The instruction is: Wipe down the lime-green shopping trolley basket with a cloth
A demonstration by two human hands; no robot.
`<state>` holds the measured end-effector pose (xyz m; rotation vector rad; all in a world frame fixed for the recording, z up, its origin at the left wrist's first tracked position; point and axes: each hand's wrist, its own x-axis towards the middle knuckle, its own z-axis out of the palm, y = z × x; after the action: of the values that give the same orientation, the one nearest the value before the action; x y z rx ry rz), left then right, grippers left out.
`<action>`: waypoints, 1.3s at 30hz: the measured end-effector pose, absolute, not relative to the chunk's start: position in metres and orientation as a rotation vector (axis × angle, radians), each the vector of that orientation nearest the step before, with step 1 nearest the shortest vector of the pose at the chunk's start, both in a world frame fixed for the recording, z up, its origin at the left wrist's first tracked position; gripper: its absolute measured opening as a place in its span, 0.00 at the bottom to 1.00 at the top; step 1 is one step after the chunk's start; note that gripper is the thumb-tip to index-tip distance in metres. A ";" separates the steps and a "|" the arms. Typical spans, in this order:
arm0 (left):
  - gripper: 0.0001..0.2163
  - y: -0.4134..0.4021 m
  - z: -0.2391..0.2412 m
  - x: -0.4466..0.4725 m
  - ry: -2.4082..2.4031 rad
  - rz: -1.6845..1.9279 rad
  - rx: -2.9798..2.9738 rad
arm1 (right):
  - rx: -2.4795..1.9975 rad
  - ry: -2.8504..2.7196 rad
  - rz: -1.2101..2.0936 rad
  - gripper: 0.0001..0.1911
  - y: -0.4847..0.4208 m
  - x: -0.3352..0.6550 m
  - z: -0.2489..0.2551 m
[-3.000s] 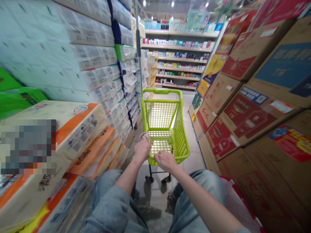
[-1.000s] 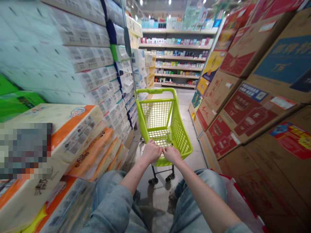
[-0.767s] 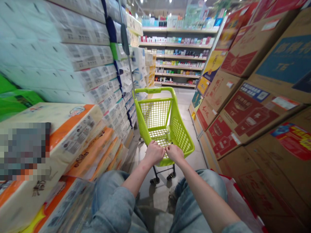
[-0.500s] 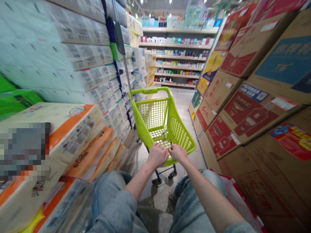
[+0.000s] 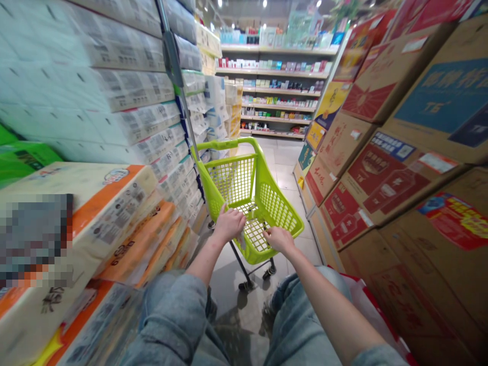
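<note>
A small lime-green plastic shopping cart [image 5: 275, 204] stands on the tiled aisle floor just in front of my knees, turned and leaning to the left. My left hand [image 5: 229, 224] is closed over the cart's near-left rim. My right hand [image 5: 278, 239] is closed on the near edge of the basket. The basket holds nothing I can make out. A grey metal pole [image 5: 174, 66] rises from the cart's far-left corner, tilted left against the stacked goods. My legs in blue jeans [image 5: 173, 315] are bent below the hands.
Stacked packs of tissue and toilet paper [image 5: 114, 198] wall the left side of the narrow aisle. Tilted stacks of cardboard boxes [image 5: 381, 173] line the right. Stocked shelves [image 5: 278, 91] cross the far end. A red and white bag [image 5: 366, 315] lies by my right leg.
The cart has swung and tilted to the left, its pole leaning further left. My left hand slid from the near edge to the left rim, apart from my right hand.
</note>
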<state>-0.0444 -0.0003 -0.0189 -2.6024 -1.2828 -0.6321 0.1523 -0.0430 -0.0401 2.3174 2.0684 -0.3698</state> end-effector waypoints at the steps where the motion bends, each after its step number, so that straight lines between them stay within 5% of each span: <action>1: 0.16 0.003 -0.019 -0.045 -1.303 -0.638 -2.585 | 2.322 2.073 -0.372 0.23 -0.043 0.152 -0.041; 14: 0.17 -0.018 -0.030 -0.007 -1.298 -0.755 -2.543 | 2.343 2.122 -0.278 0.17 -0.048 0.189 -0.038; 23: 0.15 -0.041 -0.034 0.012 -1.298 -0.786 -2.531 | 2.455 2.236 -0.746 0.25 -0.065 0.152 -0.047; 30: 0.14 -0.051 -0.031 0.012 -1.332 -0.766 -2.496 | 2.487 2.469 -0.548 0.27 -0.080 0.154 -0.042; 39: 0.15 -0.034 -0.029 -0.008 -1.335 -0.717 -2.440 | 2.461 2.303 -0.732 0.27 -0.077 0.158 -0.046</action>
<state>-0.0082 -0.0342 -0.0286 -2.4401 -1.3349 -0.7172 0.1582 -0.0774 -0.0458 2.4605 2.3034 -0.7316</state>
